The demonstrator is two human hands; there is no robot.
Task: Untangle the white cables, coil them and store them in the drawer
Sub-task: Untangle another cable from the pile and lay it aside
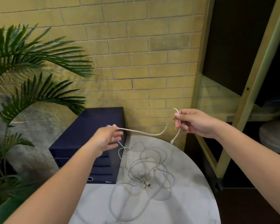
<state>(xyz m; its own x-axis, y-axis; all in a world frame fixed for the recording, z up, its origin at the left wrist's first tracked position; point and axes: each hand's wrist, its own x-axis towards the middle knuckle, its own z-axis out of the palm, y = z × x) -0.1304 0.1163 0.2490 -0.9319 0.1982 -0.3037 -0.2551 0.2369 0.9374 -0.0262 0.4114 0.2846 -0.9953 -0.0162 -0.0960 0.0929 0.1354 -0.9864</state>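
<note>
- Holding what, exactly, in the left hand?
- One white cable, pinched between thumb and fingertips, with the other fingers loose and spread below. From there the cable sags across in a shallow curve to the right hand.
- And the right?
- It pinches the same cable at the top of a small loop, fingers curled in. The short end drops from that hand, and its connector hangs just above the table's far edge.
- Where are the other cables?
- The tangle lies on the round marbled table, below and between the two hands, many loops crossing one another. A plug shows near the middle of the heap. A strand falls from under the left hand into it, so the lifted cable runs into the pile.
- And the drawer?
- A dark blue drawer unit stands just beside the table on the left, against the yellow brick wall. Its stacked drawers look closed; the left forearm hides part of the front.
- Anything else?
- A palm plant in a green pot on the far left, and an olive shelf frame on the right.
</note>
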